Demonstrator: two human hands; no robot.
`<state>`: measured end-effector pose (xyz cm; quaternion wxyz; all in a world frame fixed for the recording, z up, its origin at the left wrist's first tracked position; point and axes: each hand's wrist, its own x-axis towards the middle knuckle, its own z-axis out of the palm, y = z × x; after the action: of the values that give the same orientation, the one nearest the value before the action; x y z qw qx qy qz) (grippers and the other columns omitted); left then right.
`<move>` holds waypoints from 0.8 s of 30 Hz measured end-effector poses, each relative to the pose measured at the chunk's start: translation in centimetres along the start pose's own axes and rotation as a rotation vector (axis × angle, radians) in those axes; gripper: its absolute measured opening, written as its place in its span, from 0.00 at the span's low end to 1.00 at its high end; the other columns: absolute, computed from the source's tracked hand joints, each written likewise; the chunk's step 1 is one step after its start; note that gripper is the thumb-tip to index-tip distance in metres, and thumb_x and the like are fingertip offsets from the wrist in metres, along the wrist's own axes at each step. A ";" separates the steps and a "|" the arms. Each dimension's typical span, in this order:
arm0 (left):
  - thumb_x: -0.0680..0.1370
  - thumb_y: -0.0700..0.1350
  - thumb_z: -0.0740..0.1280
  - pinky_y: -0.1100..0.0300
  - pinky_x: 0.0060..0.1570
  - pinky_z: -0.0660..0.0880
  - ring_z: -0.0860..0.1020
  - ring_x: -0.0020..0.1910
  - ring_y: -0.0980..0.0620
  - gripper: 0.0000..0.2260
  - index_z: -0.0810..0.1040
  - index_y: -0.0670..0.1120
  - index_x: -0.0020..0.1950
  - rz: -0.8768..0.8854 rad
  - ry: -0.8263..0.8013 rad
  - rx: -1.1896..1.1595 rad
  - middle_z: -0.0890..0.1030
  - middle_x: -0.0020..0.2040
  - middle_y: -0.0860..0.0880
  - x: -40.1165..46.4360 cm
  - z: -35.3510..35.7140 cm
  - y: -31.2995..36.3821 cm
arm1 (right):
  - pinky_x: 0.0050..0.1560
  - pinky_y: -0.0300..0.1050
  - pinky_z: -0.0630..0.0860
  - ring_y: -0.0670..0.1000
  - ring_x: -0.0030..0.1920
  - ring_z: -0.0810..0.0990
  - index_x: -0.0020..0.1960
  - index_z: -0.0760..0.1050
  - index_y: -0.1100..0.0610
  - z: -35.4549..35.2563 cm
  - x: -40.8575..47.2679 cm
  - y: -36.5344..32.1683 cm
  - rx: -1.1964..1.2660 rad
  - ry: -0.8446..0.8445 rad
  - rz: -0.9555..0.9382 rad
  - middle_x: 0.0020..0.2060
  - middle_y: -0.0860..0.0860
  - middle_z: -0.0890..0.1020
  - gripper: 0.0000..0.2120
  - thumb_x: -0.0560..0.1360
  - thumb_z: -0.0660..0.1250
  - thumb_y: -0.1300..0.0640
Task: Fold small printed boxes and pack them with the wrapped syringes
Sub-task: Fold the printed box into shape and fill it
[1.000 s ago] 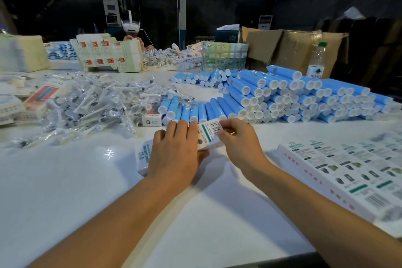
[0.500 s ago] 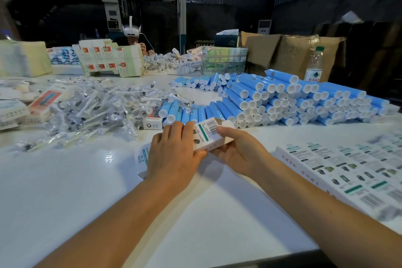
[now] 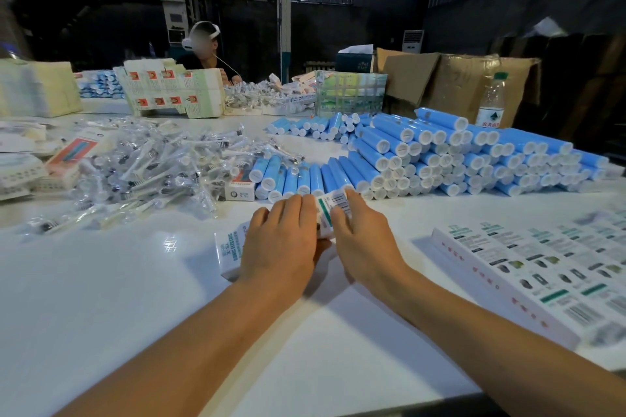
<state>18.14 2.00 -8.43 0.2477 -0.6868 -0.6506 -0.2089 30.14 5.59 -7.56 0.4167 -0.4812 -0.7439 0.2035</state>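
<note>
Both hands meet near the middle of the white bench (image 3: 101,298), working one small printed box (image 3: 333,210). The left hand (image 3: 283,244) lies over the box's left part, fingers curled down on it, while the right hand (image 3: 364,240) pinches its right end where the barcode shows. The box touches the bench just short of a row of blue tubes (image 3: 457,159), whose stack spreads toward the right edge. A heap of wrapped syringes (image 3: 152,166) fills the left side, reaching close to the left edge. A stack of flat printed cartons (image 3: 542,267) lies along the near right edge, well apart from the hands. Bare bench surface opens between the forearms and the near edge, and to the left below the syringe heap. A water bottle (image 3: 491,101) stands at the far right behind the tubes.
</note>
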 end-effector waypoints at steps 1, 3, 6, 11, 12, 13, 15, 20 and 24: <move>0.78 0.58 0.46 0.59 0.61 0.61 0.66 0.66 0.51 0.26 0.56 0.46 0.72 -0.005 -0.005 -0.012 0.66 0.69 0.50 0.0 0.0 -0.2 | 0.48 0.54 0.78 0.50 0.42 0.79 0.58 0.73 0.59 -0.2 0.1 0.0 0.125 -0.004 0.038 0.40 0.50 0.78 0.15 0.81 0.55 0.50; 0.78 0.60 0.55 0.58 0.60 0.62 0.67 0.64 0.51 0.27 0.58 0.46 0.72 -0.034 -0.012 -0.046 0.67 0.68 0.50 0.1 -0.2 -0.6 | 0.45 0.49 0.81 0.51 0.42 0.83 0.48 0.79 0.57 -0.7 0.7 0.0 0.537 -0.043 0.208 0.39 0.53 0.83 0.16 0.81 0.55 0.51; 0.76 0.59 0.61 0.57 0.59 0.64 0.68 0.64 0.49 0.30 0.61 0.45 0.72 -0.051 -0.014 -0.053 0.69 0.67 0.49 0.1 -0.6 -1.0 | 0.41 0.45 0.82 0.53 0.41 0.85 0.45 0.79 0.61 -1.8 1.5 0.0 0.982 -0.151 0.370 0.38 0.56 0.85 0.13 0.80 0.58 0.58; 0.69 0.52 0.75 0.49 0.50 0.73 0.78 0.53 0.41 0.29 0.74 0.38 0.63 -0.016 0.054 -0.086 0.78 0.56 0.41 0.0 -1.0 -1.2 | 0.37 0.46 0.81 0.56 0.41 0.85 0.41 0.80 0.64 -2.0 1.6 0.3 1.160 -0.183 0.388 0.38 0.60 0.85 0.12 0.78 0.60 0.65; 0.66 0.51 0.77 0.48 0.47 0.75 0.79 0.50 0.40 0.29 0.75 0.37 0.61 -0.003 0.078 -0.083 0.80 0.54 0.40 0.0 -1.1 -1.2 | 0.36 0.46 0.81 0.56 0.40 0.85 0.40 0.80 0.64 -2.0 1.6 0.2 1.150 -0.167 0.388 0.38 0.60 0.84 0.13 0.78 0.59 0.66; 0.64 0.51 0.78 0.48 0.45 0.76 0.80 0.48 0.40 0.29 0.76 0.36 0.59 0.010 0.101 -0.078 0.80 0.52 0.40 0.0 -1.1 -1.2 | 0.36 0.45 0.81 0.55 0.39 0.85 0.40 0.79 0.65 -2.0 1.7 0.3 1.126 -0.150 0.378 0.37 0.59 0.84 0.13 0.78 0.58 0.67; 0.62 0.51 0.79 0.49 0.43 0.77 0.81 0.46 0.40 0.30 0.77 0.36 0.57 0.036 0.140 -0.060 0.81 0.50 0.39 0.0 -1.2 -1.2 | 0.37 0.44 0.81 0.54 0.40 0.85 0.38 0.81 0.62 -1.9 1.7 0.4 1.041 -0.131 0.322 0.37 0.58 0.85 0.17 0.78 0.57 0.68; 0.60 0.49 0.81 0.49 0.42 0.77 0.81 0.45 0.40 0.31 0.78 0.35 0.56 0.067 0.153 -0.024 0.81 0.49 0.38 0.0 -1.1 -1.2 | 0.38 0.39 0.80 0.48 0.40 0.85 0.32 0.84 0.50 -1.5 1.2 0.3 0.899 -0.134 0.205 0.36 0.50 0.85 0.26 0.80 0.56 0.65; 0.60 0.49 0.81 0.50 0.41 0.77 0.81 0.45 0.40 0.31 0.77 0.35 0.57 0.058 0.135 -0.042 0.81 0.49 0.38 -0.1 -1.2 -1.2 | 0.36 0.38 0.79 0.47 0.38 0.84 0.32 0.82 0.55 -1.2 1.2 0.3 0.886 -0.124 0.224 0.34 0.49 0.85 0.25 0.79 0.55 0.68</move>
<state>16.98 1.26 -7.45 0.2824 -0.6949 -0.6077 -0.2610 31.10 6.69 -6.57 0.5125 -0.3212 -0.5522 0.5738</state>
